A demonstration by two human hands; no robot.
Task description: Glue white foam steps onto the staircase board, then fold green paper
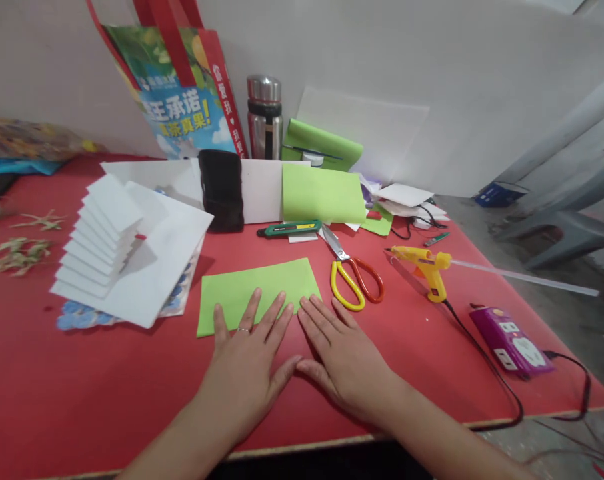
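A green sheet of paper (pixel 259 280) lies flat on the red table in front of me. My left hand (pixel 249 360) rests on its near edge with fingers spread; a thin ring is on one finger. Beside it, my right hand (pixel 345 353) lies flat, its fingertips at the sheet's lower right corner, and the two thumbs nearly meet. Just past my right fingertips are scissors (pixel 349 273) with one yellow and one red handle. A green utility knife (pixel 289 229) lies beyond the sheet.
Folded white paper (pixel 99 250) sits on white sheets at left. A black case (pixel 222 191) and another green sheet (pixel 323 195) stand behind. At right are a yellow glue gun (pixel 427 267) and a purple power strip (pixel 509 343). A steel flask (pixel 265 120) and bag (pixel 182 100) stand at the back.
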